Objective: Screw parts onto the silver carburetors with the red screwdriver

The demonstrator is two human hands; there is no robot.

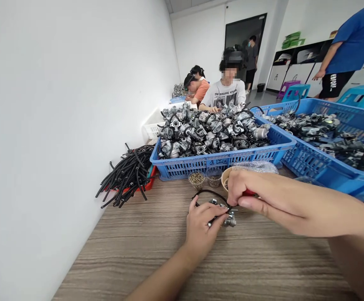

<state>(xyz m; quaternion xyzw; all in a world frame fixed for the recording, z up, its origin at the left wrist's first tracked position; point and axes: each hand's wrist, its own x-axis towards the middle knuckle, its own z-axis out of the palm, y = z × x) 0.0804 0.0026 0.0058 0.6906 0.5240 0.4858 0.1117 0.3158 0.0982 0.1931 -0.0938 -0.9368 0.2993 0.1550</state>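
Note:
A silver metal part [230, 220] with a curved black hose [211, 192] lies on the wooden table, partly hidden by my hands. My left hand [202, 221] is closed around the part, its fingertips at the hose near the part's top. Coming in from the right, my right hand [247, 190] is closed on a tool with a red handle [248, 192], mostly covered by the fingers. The tool's lower end is over the metal part beside my left fingertips. Just behind stand clear cups of small brass pieces [196, 179] and small screws [214, 180].
Blue crate [219, 165] heaped with metal parts stands behind the cups; another blue crate [326, 167] is at right. Black hoses [128, 173] overhang a red tray at left. A round tan bowl [226, 177] and bubble wrap [260, 167] sit near my right hand. People are beyond.

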